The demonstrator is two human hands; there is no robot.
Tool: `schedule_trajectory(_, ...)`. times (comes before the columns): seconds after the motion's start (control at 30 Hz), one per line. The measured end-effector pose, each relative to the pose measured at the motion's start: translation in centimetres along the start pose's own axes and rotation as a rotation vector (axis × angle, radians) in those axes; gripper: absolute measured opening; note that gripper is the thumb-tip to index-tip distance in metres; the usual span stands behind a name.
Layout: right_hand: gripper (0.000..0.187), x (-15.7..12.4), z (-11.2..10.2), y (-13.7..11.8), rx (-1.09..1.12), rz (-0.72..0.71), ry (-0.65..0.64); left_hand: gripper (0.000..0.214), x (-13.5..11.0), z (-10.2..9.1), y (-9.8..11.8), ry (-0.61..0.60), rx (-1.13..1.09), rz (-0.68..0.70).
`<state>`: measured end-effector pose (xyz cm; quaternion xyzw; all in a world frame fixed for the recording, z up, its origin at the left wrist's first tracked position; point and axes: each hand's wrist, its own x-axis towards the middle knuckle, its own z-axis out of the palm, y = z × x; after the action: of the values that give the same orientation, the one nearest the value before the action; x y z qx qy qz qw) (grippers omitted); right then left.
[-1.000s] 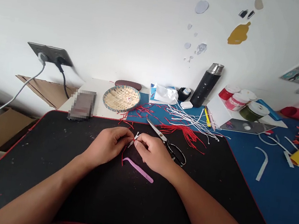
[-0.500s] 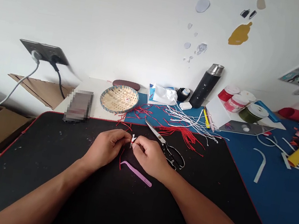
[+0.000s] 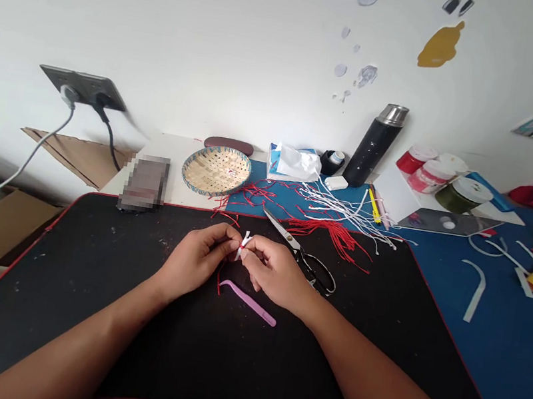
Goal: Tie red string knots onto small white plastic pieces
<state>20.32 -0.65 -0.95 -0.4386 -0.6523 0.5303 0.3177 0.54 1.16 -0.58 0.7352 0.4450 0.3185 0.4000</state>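
Observation:
Over the black mat (image 3: 200, 364), my left hand (image 3: 200, 253) and my right hand (image 3: 276, 268) meet fingertip to fingertip, both closed in a pinch. Between them is a small white and red cord piece (image 3: 245, 239), its white ends sticking up above the fingers and red wound at its middle. A red strand hangs below my left fingers. Just under the hands lie purple bent tweezers (image 3: 252, 305). Black-handled scissors (image 3: 318, 272), partly hidden by my right hand, rest behind it with their blades pointing up and left.
Behind the mat are a woven basket (image 3: 215, 171), red cords (image 3: 336, 236), white cords (image 3: 341, 204), a tissue pack (image 3: 295, 162) and a black thermos (image 3: 376, 146). Spools of cord (image 3: 464, 195) stand at the right, near paper strips (image 3: 474, 293). A blurred-out object (image 3: 145, 182) sits at left.
The view has shifted slightly. The white and red cord piece has tilted to the right between my fingers, and my right fingers have changed their pinch. Tweezers and scissors stay where they lay.

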Motion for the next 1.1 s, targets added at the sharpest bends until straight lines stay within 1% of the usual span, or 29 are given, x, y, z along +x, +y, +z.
schedule_trajectory(0.13,0.024,0.1,-0.1,0.4,0.126,0.034,-0.029,0.022,-0.2,-0.1,0.3,0.014,0.021,0.018)
schedule_trajectory(0.23,0.031,0.3,-0.1,0.4,0.183,0.065,0.010,0.021,-0.3,-0.3,0.5,0.005,0.055,0.036)
schedule_trajectory(0.3,0.033,0.3,-0.1,0.4,0.199,0.060,0.048,0.021,-0.3,-0.3,0.6,-0.009,0.066,0.036)
schedule_trajectory(0.47,0.026,0.4,-0.3,0.4,0.184,0.059,0.109,0.020,-0.3,-0.3,0.7,-0.059,0.047,0.020)
schedule_trajectory(0.57,0.025,0.5,-0.4,0.4,0.190,0.061,0.130,0.022,-0.2,-0.3,0.9,-0.085,-0.025,-0.020)
schedule_trajectory(0.7,0.027,0.6,-0.4,0.4,0.213,0.044,0.131,0.026,-0.1,-0.2,1.1,-0.124,-0.202,-0.088)
schedule_trajectory(0.8,0.029,0.7,-0.4,0.5,0.219,0.038,0.123,0.026,-0.1,-0.1,0.9,-0.156,-0.313,-0.132)
schedule_trajectory(0.9,0.028,0.7,-0.4,0.4,0.209,0.049,0.119,0.023,-0.1,0.1,0.5,-0.151,-0.372,-0.157)
schedule_trajectory(1.0,0.027,0.7,-0.4,0.3,0.199,0.057,0.115,0.021,-0.1,0.2,0.3,-0.139,-0.355,-0.161)
schedule_trajectory(1.1,0.027,0.6,-0.3,0.5,0.192,0.034,0.113,0.019,-0.1,0.2,0.6,-0.119,-0.255,-0.133)
